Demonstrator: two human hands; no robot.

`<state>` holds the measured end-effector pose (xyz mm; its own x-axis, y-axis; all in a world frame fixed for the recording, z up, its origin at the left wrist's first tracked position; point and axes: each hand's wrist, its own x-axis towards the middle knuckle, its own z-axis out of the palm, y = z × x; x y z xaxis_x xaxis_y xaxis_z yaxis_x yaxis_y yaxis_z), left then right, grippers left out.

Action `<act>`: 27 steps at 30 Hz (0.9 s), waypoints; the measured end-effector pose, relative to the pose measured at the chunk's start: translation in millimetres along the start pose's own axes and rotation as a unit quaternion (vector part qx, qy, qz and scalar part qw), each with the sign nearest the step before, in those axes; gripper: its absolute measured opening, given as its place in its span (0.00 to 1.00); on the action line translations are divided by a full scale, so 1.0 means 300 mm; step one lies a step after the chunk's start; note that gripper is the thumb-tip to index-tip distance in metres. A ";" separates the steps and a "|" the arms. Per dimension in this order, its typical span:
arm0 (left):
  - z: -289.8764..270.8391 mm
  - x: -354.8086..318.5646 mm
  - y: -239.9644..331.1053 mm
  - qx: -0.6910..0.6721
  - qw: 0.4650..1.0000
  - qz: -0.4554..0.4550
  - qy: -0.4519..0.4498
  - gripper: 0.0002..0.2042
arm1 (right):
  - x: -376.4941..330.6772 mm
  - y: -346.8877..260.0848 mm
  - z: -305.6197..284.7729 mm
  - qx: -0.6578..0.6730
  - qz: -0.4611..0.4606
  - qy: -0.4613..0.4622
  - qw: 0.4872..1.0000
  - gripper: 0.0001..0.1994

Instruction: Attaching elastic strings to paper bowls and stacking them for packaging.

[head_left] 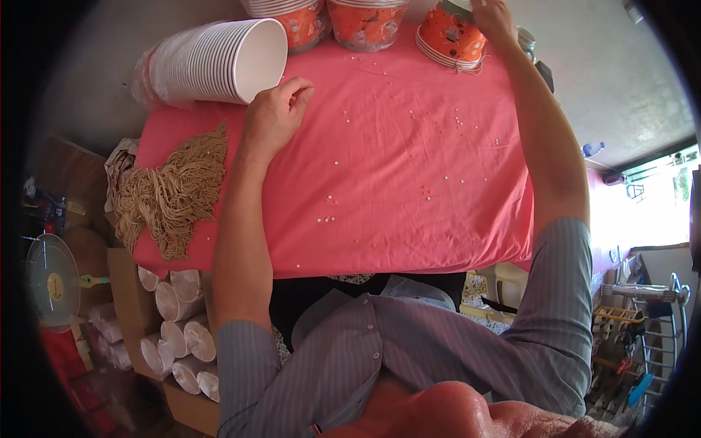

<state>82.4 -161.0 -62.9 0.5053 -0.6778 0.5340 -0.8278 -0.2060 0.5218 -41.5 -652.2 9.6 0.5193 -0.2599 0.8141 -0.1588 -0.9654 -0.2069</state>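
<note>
My left hand [276, 117] is raised over the left part of the pink-covered table [394, 160], just in front of a tilted stack of white paper tubs [259, 58]. Its fingers are curled in toward the thumb; what they hold, if anything, is hidden. At the far right, my right hand [496, 20] is at the top of an orange patterned tub [454, 35] that stands rim down. Those fingers are bent and partly cut off by the picture's upper edge, so what they grip cannot be made out. Tan strings lie by the tub's rims.
A heap of tan strings [179, 186] hangs over the table's left edge. Small white and orange beads [427, 193] lie scattered on the cloth. Orange tub stacks [369, 25] stand at the back. A cardboard box [131, 314] of wrapped white tubs and a fan [52, 285] are at lower left.
</note>
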 end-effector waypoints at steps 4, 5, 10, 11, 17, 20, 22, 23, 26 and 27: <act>-0.059 -0.075 -0.052 0.030 0.999 -0.024 0.013 0.09 | -0.047 -0.409 0.056 0.036 0.024 -0.197 0.980 0.22; -0.066 -0.065 -0.044 0.030 0.999 -0.007 0.023 0.08 | -0.031 -0.501 0.043 -0.177 0.140 -0.223 0.948 0.24; -0.059 -0.017 -0.003 0.036 0.991 -0.010 0.126 0.05 | -0.050 -0.439 0.010 -0.342 -0.007 -0.284 0.896 0.30; -0.080 -0.007 0.013 0.029 0.978 0.002 0.209 0.05 | -0.070 -0.449 0.022 -0.316 0.004 -0.187 0.930 0.29; -0.250 -0.018 -0.109 0.069 0.911 -0.041 0.405 0.07 | -0.246 -0.998 0.186 0.215 0.017 -0.198 0.956 0.17; -0.252 -0.034 -0.162 0.033 0.931 -0.075 0.355 0.09 | -0.294 -1.288 0.272 0.267 0.006 -0.219 0.938 0.17; -0.240 -0.028 -0.161 -0.001 0.940 -0.114 0.323 0.11 | -0.289 -1.372 0.305 0.271 0.031 -0.235 0.933 0.17; -0.238 -0.024 -0.158 0.000 0.939 -0.113 0.325 0.11 | -0.291 -1.385 0.340 0.274 0.033 -0.225 0.934 0.17; -0.237 -0.021 -0.137 -0.013 0.951 -0.104 0.292 0.11 | -0.288 -1.385 0.399 0.300 0.076 -0.233 0.922 0.16; -0.241 -0.016 -0.131 -0.014 0.950 -0.103 0.295 0.11 | -0.292 -1.382 0.414 0.332 0.117 -0.238 0.905 0.16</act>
<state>130.3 -98.6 -38.0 0.7114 -0.1107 0.6940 -0.6938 -0.2678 0.6685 83.3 -231.8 -43.3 0.8644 -0.2873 0.4127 0.1461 -0.6418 -0.7528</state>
